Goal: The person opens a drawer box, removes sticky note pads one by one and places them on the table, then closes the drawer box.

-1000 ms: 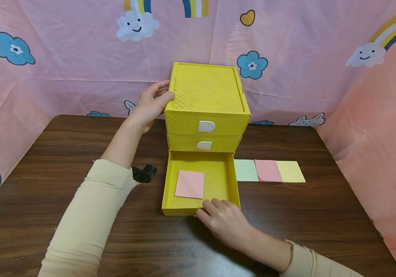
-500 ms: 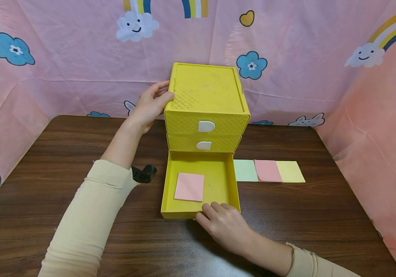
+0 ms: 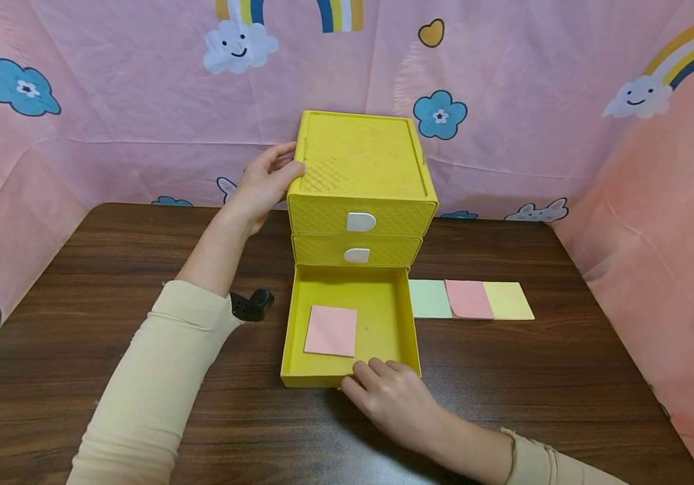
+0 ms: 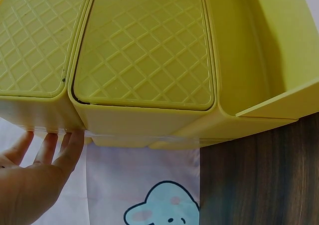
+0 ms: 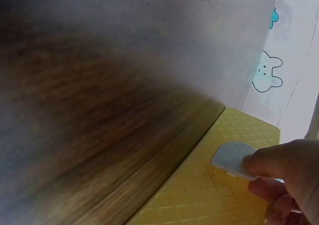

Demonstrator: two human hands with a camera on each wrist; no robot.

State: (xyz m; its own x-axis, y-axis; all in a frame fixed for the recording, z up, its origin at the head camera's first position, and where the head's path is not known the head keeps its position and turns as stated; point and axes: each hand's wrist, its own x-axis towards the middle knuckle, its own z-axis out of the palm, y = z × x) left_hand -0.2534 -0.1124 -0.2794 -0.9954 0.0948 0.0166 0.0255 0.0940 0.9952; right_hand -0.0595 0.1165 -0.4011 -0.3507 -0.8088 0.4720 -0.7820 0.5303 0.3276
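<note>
A yellow three-drawer cabinet (image 3: 362, 151) stands on the table with its bottom drawer (image 3: 383, 316) pulled out. My left hand (image 3: 265, 185) rests against the cabinet's left side near the top, thumb over the top edge. In the left wrist view, the fingers (image 4: 70, 150) lie fairly straight against the yellow wall. At the drawer's front, my right hand (image 3: 392, 404) pinches the white drawer handle (image 5: 233, 157) between thumb and fingers, as the right wrist view shows. Inside the drawer, toward its left, lies a pink sticky note pad (image 3: 331, 331).
Right of the drawer, a row of green (image 3: 430, 299), pink (image 3: 470, 300) and yellow (image 3: 508, 300) sticky notes lies on the dark wooden table (image 3: 541, 377). A pink patterned cloth (image 3: 347, 74) hangs behind. The two upper drawers (image 3: 323, 249) are closed.
The bottom drawer has slid slightly farther out toward me, with my right hand on its handle and the pink pad riding along. My left hand has stayed at the cabinet's side.
</note>
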